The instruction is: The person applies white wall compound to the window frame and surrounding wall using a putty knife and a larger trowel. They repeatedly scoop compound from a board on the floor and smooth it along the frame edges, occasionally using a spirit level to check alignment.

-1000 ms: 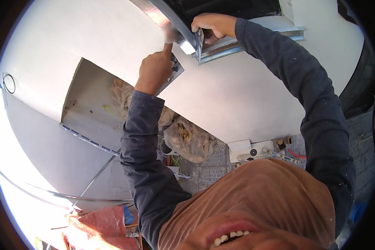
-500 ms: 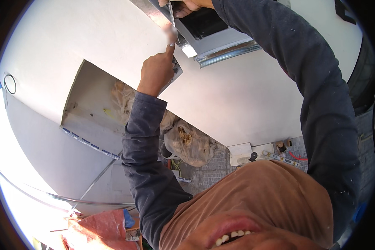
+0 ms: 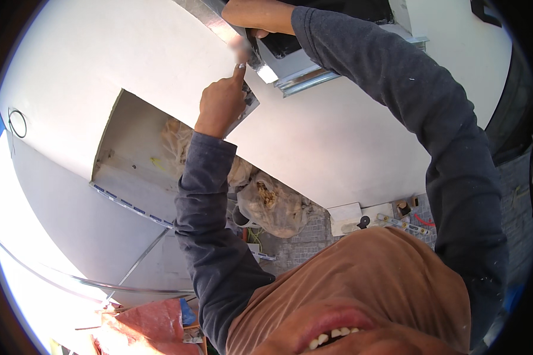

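My left hand (image 3: pixel 221 106) is raised against a white board (image 3: pixel 349 136), index finger stretched up. It grips a flat metal blade like a putty knife (image 3: pixel 250 107), pressed to the board's surface. My right hand (image 3: pixel 259 15) is at the top edge, fingers curled over a shiny metal frame (image 3: pixel 305 80) that borders a dark opening (image 3: pixel 290 41). A small pale blurred thing (image 3: pixel 240 51) sits between the two hands; what it is cannot be made out. Both forearms wear dark grey sleeves.
A rectangular recess (image 3: pixel 133 148) cut in the white board shows a metal track (image 3: pixel 130 207). Beyond it lie plastic bags of rubble (image 3: pixel 272 204), grey paving with small tools (image 3: pixel 397 222), an orange tarp (image 3: pixel 148 325) and a wire loop (image 3: pixel 16 122).
My right hand slid left and up along the metal frame toward the picture's top edge. My left hand stayed in place with its finger extended.
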Demonstrator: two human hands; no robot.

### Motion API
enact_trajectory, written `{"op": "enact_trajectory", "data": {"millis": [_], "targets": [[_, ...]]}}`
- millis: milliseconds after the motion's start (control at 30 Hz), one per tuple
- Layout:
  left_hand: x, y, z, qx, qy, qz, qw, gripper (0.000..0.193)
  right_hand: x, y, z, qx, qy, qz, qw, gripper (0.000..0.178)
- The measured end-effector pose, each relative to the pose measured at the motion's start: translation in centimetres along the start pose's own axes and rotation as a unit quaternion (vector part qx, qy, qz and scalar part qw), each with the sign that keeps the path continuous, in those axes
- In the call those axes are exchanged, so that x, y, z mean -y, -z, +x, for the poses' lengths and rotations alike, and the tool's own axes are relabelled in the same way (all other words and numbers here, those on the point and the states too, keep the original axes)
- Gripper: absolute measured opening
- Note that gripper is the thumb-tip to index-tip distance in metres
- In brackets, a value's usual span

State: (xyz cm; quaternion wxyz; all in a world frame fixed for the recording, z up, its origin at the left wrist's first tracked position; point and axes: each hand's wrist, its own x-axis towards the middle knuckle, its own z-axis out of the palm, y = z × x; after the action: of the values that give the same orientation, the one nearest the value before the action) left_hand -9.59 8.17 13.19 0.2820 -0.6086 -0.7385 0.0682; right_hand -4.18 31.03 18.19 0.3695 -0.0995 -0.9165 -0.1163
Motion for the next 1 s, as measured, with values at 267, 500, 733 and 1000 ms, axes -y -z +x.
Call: {"op": "enact_trajectory", "data": {"millis": [267,500,733,1000], "targets": [[0.5,-0.6,-0.2,-0.014,-0.02,0.019,1.0,0.091,-1.3,6.1,-6.2,0.006,-0.074,0.486,0.871,0.006],[-0.1,0.2,-0.2,0.009,0.007,-0.01,1.0,0.086,-0.8,3.1,-10.5,0.08,-0.401,0.565,0.717,0.015],[0.1,0.3,-0.1,0.008,0.001,-0.005,1.0,0.092,0.3,0.8,-11.4,0.116,-0.427,0.583,0.681,0.021],[0.2,0.0,-0.3,-0.007,-0.01,-0.011,1.0,0.089,0.3,-0.8,-9.1,0.153,-0.423,0.614,0.648,0.023]]}}
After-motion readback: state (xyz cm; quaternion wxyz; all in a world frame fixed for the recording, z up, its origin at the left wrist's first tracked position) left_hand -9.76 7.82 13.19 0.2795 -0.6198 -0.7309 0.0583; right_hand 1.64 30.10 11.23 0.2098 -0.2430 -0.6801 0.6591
